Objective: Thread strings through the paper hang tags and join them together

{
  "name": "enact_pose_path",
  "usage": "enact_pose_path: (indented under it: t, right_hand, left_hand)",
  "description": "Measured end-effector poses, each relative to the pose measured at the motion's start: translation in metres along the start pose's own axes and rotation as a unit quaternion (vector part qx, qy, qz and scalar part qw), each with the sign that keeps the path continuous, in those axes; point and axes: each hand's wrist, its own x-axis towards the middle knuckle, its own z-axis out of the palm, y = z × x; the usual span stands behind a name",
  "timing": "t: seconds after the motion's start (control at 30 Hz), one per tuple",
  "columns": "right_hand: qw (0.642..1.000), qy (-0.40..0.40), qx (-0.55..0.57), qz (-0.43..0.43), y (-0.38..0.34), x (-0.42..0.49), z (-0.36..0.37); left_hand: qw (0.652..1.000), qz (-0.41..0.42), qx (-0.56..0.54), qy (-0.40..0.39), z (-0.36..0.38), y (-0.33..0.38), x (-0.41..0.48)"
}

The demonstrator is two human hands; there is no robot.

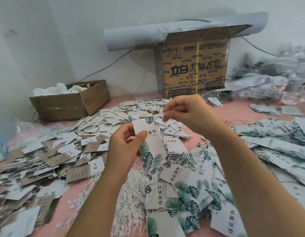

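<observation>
Hang tag [149,140] — white, printed with green leaves and dark characters — is held upright above the pink table [76,190], pinched between thumb and fingers of the left hand [124,147]. Right hand [186,112] hovers just above the tag's top edge, fingertips pressed together; whether they grip a string cannot be told. Loose white strings [131,189] lie below, between heaps of tags [187,192]. Two cardboard boxes [194,65] stand behind — against the wall.
</observation>
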Motion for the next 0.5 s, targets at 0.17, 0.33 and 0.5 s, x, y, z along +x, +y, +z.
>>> enact_pose_path:
  t: [0.17,0.33,0.5]
  right_hand:
    - [0.998,-0.003,-0.053,-0.043,-0.009,0.0,0.01]
    - [0.994,0.014,-0.081,-0.072,-0.013,0.0,0.011]
    - [0.991,-0.009,-0.116,-0.066,-0.015,0.002,0.012]
  left_hand:
    - [1.0,0.015,-0.001,-0.008,0.003,0.003,-0.001]
    - [0.998,0.053,0.01,-0.031,0.005,0.008,-0.003]
    - [0.995,0.082,0.04,-0.026,0.005,0.01,-0.003]
